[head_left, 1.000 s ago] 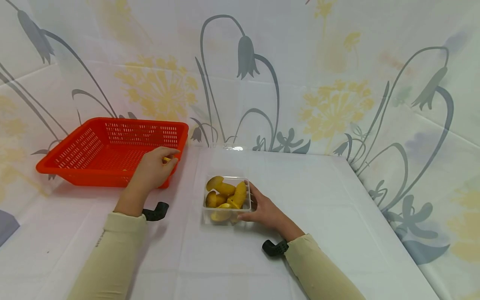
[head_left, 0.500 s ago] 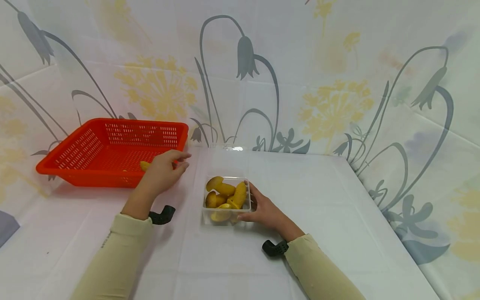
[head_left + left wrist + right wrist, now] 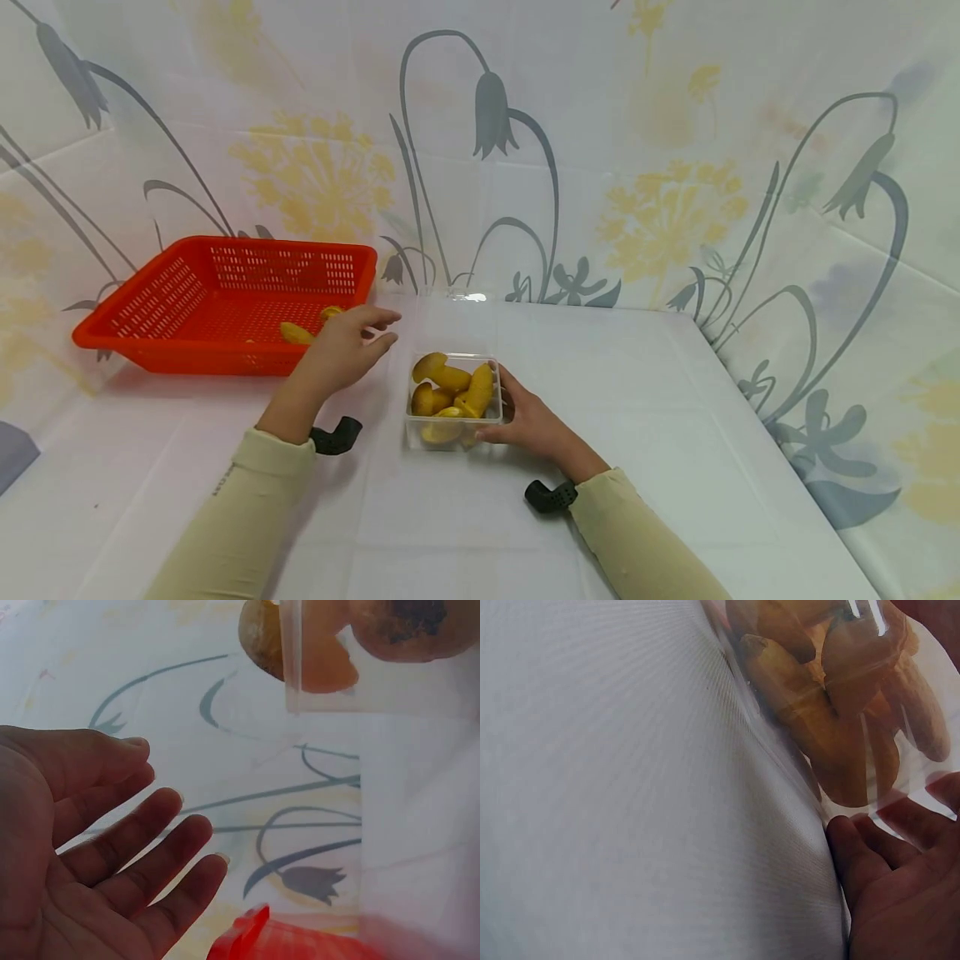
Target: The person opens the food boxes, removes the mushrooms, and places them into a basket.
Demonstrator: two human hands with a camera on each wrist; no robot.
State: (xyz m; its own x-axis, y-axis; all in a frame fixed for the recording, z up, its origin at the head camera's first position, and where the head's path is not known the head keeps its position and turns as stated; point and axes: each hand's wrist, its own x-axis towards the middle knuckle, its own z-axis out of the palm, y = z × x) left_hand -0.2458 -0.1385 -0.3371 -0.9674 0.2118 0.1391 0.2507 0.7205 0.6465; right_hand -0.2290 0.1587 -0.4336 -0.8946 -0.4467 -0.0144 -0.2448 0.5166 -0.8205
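My left hand (image 3: 351, 346) is just past the right end of the red plastic basket (image 3: 187, 358), its fingers loosely spread with nothing between them. The left wrist view shows that same palm and bent fingers bare. In the basket lie two yellow mushrooms (image 3: 296, 333), partly hidden by my left hand. A clear plastic box (image 3: 408, 433) stands upright mid-table, holding several yellow-brown mushrooms (image 3: 480, 390). My right hand (image 3: 528, 417) grips the box's right side, thumb at the front and fingers behind. In the right wrist view, fingertips touch its wall.
A white cloth (image 3: 450, 533) covers the table. At the far left edge sits a grey block-like object (image 3: 13, 454). Behind the table hangs a flower-printed curtain (image 3: 600, 125). A shiny transparent piece (image 3: 468, 296) lies at the table's back edge.
My left hand has let go of a yellow mushroom and moved right and slightly toward me, away from the basket. Two mushrooms now show there. The right hand and box have stayed put.
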